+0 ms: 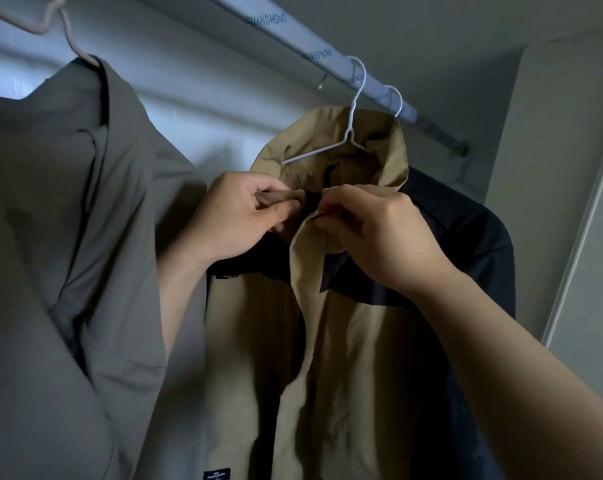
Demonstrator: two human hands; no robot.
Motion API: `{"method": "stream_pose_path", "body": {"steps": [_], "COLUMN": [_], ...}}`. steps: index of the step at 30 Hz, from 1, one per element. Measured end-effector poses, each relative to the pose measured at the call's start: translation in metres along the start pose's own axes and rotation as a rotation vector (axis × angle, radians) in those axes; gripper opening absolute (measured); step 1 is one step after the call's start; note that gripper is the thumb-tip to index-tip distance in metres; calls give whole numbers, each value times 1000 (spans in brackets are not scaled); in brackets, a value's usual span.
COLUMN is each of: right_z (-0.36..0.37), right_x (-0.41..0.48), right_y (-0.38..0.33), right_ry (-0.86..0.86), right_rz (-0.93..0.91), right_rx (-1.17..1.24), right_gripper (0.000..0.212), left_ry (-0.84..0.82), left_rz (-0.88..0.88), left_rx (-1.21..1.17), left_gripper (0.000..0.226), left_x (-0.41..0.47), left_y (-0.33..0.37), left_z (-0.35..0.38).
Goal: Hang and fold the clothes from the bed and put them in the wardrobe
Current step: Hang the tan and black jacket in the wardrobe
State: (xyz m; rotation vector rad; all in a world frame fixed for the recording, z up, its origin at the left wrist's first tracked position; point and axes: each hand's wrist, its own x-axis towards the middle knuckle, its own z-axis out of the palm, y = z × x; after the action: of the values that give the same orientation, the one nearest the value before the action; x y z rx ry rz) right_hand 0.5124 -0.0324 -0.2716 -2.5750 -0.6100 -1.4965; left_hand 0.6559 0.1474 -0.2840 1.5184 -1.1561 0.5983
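Dim grey wall (224, 98), pale door frame (582, 237) alongside.

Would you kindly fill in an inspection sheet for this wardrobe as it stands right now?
Surface: rail runs across the top of the wardrobe and carries the hangers.
Job's things: jacket, tan with navy panels, hangs on a white hanger; grey garment hangs to its left on a pale hanger.
Clutter: nothing seen.
Grippers: left hand and right hand each pinch a collar edge of the jacket.
Cables: nothing seen.
Surroundings: wardrobe wall on the right; dim light.
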Motion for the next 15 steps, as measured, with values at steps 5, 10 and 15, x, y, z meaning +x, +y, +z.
{"method": "stream_pose_path", "body": {"steps": [5,10,15], "right_z": [1,-1,-5], "right_x": [1,4,5], "right_y": [0,-2,-2], "right_ry": [41,49,42], "right_rz": [-50,-102,-131], "right_rx": [-50,-153,-225], "right_gripper": [17,18,24], "left_ry": [-109,-146,-131], "left_rz": [48,52,104], "left_rx": [-62,-58,-10], "left_gripper": [19,18,23], "left_x": [-4,-8,-7], "left_y": [14,23,27], "left_z": [0,0,-2]}}
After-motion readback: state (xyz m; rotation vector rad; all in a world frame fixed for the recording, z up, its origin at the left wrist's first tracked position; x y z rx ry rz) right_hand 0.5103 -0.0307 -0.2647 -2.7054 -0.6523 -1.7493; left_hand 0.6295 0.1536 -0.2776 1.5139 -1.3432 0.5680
